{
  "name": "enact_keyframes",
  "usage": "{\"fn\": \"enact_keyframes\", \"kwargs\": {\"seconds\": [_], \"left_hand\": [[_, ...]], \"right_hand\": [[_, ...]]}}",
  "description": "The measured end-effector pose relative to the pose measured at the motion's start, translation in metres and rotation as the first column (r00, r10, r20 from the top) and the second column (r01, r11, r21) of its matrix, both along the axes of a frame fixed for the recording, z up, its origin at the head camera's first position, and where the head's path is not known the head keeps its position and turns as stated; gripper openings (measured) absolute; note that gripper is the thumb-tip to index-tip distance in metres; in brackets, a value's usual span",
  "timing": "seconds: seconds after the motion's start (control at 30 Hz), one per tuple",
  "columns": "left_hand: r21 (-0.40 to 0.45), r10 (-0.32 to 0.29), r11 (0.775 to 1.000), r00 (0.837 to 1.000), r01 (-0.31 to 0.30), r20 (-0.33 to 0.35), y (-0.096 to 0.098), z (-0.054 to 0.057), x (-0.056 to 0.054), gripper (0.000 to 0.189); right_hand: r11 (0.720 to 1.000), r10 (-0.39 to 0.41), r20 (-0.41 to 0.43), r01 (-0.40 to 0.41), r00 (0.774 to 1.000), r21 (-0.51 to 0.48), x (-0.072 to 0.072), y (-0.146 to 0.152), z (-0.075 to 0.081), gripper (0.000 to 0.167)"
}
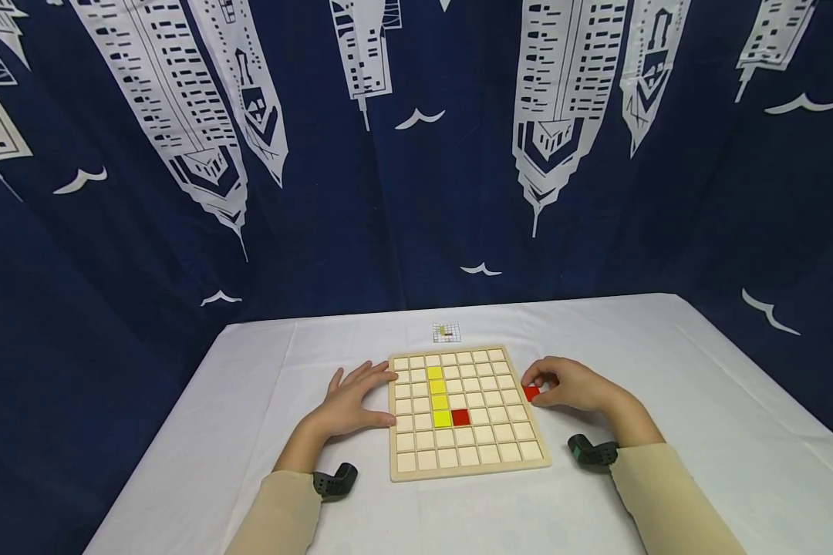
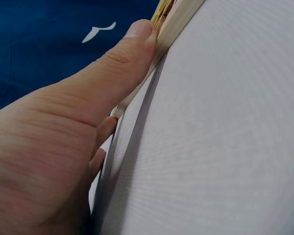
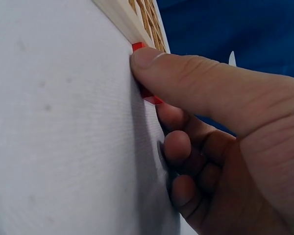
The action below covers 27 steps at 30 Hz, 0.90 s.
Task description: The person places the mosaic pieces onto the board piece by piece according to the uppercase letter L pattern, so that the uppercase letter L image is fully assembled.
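Observation:
A square-gridded wooden board (image 1: 470, 472) lies flat on the table. Several yellow tiles (image 1: 439, 402) form a column in its grid, and one red tile (image 1: 460, 417) sits just right of the lowest of them. My left hand (image 1: 350, 402) rests against the board's left edge with fingers and thumb spread; in the left wrist view its thumb (image 2: 120, 61) touches the wooden rim. At the board's right edge, my right hand (image 1: 575, 385) pinches a second red tile (image 1: 531, 393) between thumb and fingers. The right wrist view shows this tile (image 3: 152, 99) beside the rim, partly hidden by the thumb.
A small printed card (image 1: 446, 332) with a grid pattern lies beyond the board's far edge. White cloth (image 1: 486, 524) covers the table. Behind it hangs a dark blue curtain (image 1: 389, 231) with white building prints. A dark device is strapped to each wrist.

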<state>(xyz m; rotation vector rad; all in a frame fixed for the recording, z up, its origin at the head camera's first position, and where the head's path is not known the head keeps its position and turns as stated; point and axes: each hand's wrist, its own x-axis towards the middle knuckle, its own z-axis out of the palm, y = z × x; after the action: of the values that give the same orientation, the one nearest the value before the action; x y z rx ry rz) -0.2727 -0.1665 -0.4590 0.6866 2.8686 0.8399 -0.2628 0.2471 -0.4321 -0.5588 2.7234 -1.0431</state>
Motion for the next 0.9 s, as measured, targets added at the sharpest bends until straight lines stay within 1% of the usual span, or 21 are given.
{"fn": "enact_keyframes", "kwargs": {"seconds": [0.13,0.4,0.63,0.9], "left_hand": [[0.005,-0.001,1.000,1.000,0.001,-0.006,-0.0004,-0.0019,-0.0005,0.082],[-0.005,0.003,1.000,1.000,-0.003,-0.006,0.0003,0.0001,-0.0010,0.082],[-0.002,0.005,1.000,1.000,-0.005,-0.009,-0.0007,-0.0009,-0.0001,0.081],[-0.002,0.001,1.000,1.000,-0.001,0.001,-0.0002,-0.0006,-0.0005,0.081]], "right_hand": [[1.000,-0.010,-0.007,0.010,1.000,0.000,-0.0002,0.0000,-0.0004,0.025],[1.000,-0.015,-0.009,0.015,1.000,-0.020,-0.0005,0.0012,-0.0016,0.025],[1.000,-0.028,-0.037,0.028,0.999,-0.005,-0.0023,-0.0003,-0.0047,0.025],[1.000,-0.026,-0.031,0.026,0.999,-0.018,-0.0017,-0.0009,-0.0032,0.025]]}}
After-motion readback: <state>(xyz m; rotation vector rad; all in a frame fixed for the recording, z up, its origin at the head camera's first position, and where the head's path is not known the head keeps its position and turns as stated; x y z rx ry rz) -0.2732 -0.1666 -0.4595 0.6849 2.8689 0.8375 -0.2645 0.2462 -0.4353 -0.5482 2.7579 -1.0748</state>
